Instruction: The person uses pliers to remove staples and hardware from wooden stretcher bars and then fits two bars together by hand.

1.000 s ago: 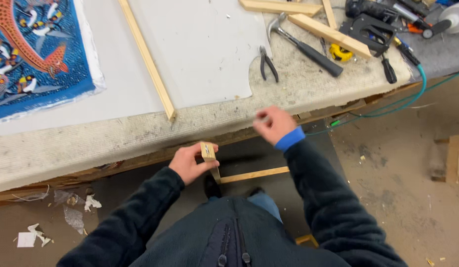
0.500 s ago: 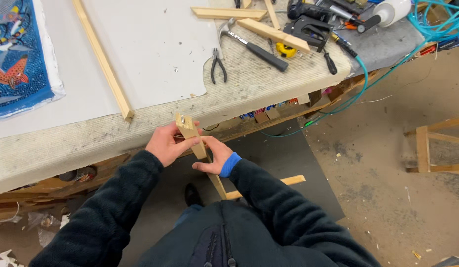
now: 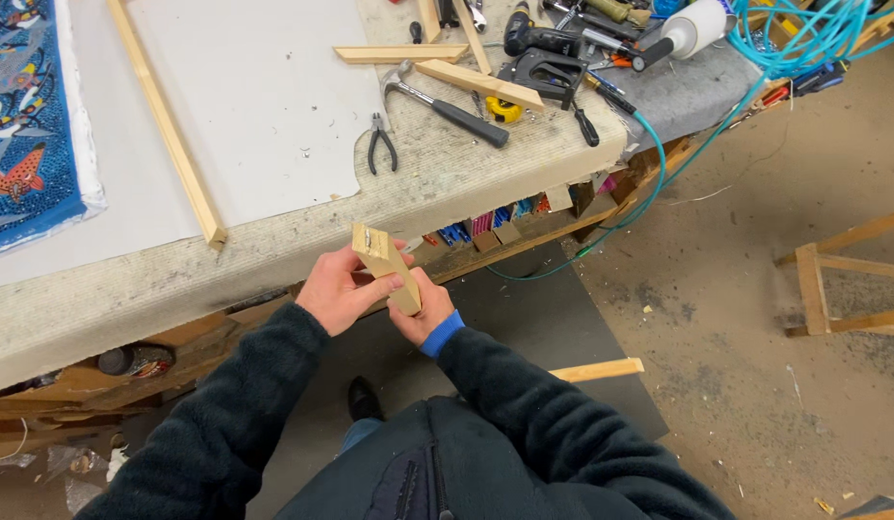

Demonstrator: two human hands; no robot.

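Worn grey carpet-topped workbench (image 3: 273,260) beside a dusty concrete floor (image 3: 736,318)
On it: white sheet (image 3: 264,96), long pale wooden strip (image 3: 166,120), black-handled hammer (image 3: 447,104), small black pliers (image 3: 380,144)

Under the table's near edge, just right of your hands, you are looking at a row of small boxes (image 3: 485,227) sitting on a shelf: flat packs standing side by side, blue ones at the left and right with pink ones between them. Beside them, pale tan cardboard pieces (image 3: 509,234) are leaning against the shelf front. No labels, signs or screens are showing clearly anywhere else in your view.
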